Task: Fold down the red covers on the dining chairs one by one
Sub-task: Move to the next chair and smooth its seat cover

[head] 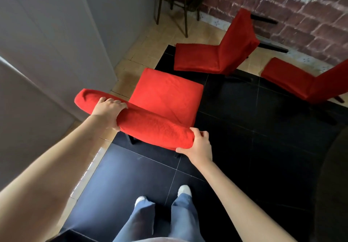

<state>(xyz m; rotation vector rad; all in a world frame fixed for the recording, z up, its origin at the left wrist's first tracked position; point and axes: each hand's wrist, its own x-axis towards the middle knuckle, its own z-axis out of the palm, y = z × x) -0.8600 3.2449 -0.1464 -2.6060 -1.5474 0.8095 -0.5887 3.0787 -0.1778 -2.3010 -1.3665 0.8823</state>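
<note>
A dining chair in a red cover [165,98] stands right in front of me, its seat pointing away. The top of its red-covered backrest [150,126] runs from upper left to lower right across the middle of the view. My left hand [108,111] grips that top edge near its left end, fingers curled over the far side. My right hand [197,144] grips the right end of the same edge, thumb underneath. Two more red-covered chairs stand further off, one [216,53] at the back and one [305,83] at the right edge.
A white door or panel [49,53] closes off the left side. A brick-pattern wall [282,15] runs along the back right, with a dark metal stool [180,2] in the corner. A dark rounded table edge [333,185] sits at the right. The floor is black and beige tile.
</note>
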